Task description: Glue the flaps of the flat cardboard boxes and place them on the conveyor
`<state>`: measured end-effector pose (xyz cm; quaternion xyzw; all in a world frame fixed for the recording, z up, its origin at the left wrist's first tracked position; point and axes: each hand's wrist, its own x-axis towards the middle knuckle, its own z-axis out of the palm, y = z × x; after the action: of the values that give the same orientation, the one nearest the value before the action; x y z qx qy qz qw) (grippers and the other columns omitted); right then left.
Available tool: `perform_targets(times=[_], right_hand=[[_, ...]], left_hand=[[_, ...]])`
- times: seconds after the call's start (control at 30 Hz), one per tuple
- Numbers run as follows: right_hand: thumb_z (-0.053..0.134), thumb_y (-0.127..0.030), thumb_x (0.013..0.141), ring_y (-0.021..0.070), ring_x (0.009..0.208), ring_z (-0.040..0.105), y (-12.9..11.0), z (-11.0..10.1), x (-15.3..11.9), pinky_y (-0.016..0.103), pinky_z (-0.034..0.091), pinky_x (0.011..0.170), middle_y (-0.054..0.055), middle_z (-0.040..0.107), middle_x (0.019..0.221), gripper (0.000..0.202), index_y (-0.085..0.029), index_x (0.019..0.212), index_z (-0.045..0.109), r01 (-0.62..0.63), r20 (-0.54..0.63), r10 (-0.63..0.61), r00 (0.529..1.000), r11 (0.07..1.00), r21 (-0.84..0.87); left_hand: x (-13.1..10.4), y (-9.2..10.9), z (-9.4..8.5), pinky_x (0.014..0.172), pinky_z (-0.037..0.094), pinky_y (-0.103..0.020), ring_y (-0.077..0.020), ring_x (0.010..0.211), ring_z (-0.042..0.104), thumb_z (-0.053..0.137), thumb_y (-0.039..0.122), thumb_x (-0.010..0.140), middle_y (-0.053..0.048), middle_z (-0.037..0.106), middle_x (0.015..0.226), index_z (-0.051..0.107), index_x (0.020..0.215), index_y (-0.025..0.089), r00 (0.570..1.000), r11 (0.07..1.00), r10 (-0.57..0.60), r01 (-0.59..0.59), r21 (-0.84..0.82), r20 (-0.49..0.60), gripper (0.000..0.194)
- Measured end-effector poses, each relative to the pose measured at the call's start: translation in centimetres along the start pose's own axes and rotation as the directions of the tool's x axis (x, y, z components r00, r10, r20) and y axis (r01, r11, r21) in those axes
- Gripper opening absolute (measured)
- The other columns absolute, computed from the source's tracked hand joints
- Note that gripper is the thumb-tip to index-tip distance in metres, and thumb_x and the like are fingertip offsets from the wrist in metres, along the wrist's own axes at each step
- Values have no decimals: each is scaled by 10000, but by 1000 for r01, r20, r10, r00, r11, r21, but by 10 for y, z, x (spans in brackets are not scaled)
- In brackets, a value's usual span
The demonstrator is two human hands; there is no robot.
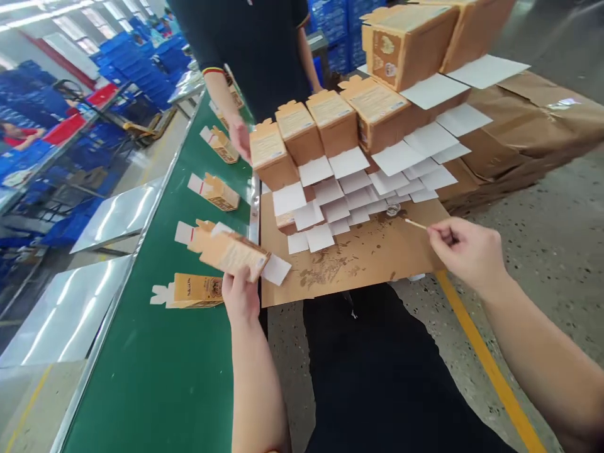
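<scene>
My left hand (pixel 241 296) grips a brown printed carton (pixel 236 257) with open end flaps, tilted over the green belt's edge. Between the thumb and fingers of my right hand (pixel 465 248) is a cotton swab (pixel 415 224), its pale tip pointing left. Left of that tip, a small clear dish (pixel 393 209) rests on a stained cardboard sheet (pixel 363 251). Behind the sheet's front part, brown cartons (pixel 335 119) are stacked in rows, their white flaps sticking out toward me. One more carton (pixel 195 288) lies on the belt beside my left hand.
The green conveyor belt (pixel 141 365) runs along my left, carrying several cartons (pixel 219 192). Across the stack stands another person (pixel 250 56), one hand (pixel 240 135) near the end carton. Brown-wrapped goods (pixel 528 126) are at right. Metal trays (pixel 70 308) flank the belt.
</scene>
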<state>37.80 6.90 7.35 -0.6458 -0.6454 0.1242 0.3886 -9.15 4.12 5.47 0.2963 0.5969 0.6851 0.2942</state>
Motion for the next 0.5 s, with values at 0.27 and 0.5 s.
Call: perform_targets(times=[0.27, 0.5], right_hand=[[682, -93, 970, 116, 601, 558, -1, 28, 83, 257, 335, 644, 11, 667, 649, 285, -195, 716, 601, 164, 308, -76, 948, 949, -269], [713, -53, 940, 129, 603, 555, -6, 32, 95, 284, 319, 661, 36, 664, 630, 351, -208, 663, 563, 62, 332, 54, 942, 942, -330]], left_hand=[[-57, -47, 3, 1267, 555, -557, -373, 1503, 675, 1075, 620, 665, -179, 714, 1531, 650, 1412, 297, 997, 997, -2, -4, 78, 78, 919], [-65, -63, 11, 1156, 636, -489, -321, 1332, 776, 1081, 634, 642, -170, 734, 1459, 557, 1451, 303, 987, 994, 1, -18, 106, 158, 1019]])
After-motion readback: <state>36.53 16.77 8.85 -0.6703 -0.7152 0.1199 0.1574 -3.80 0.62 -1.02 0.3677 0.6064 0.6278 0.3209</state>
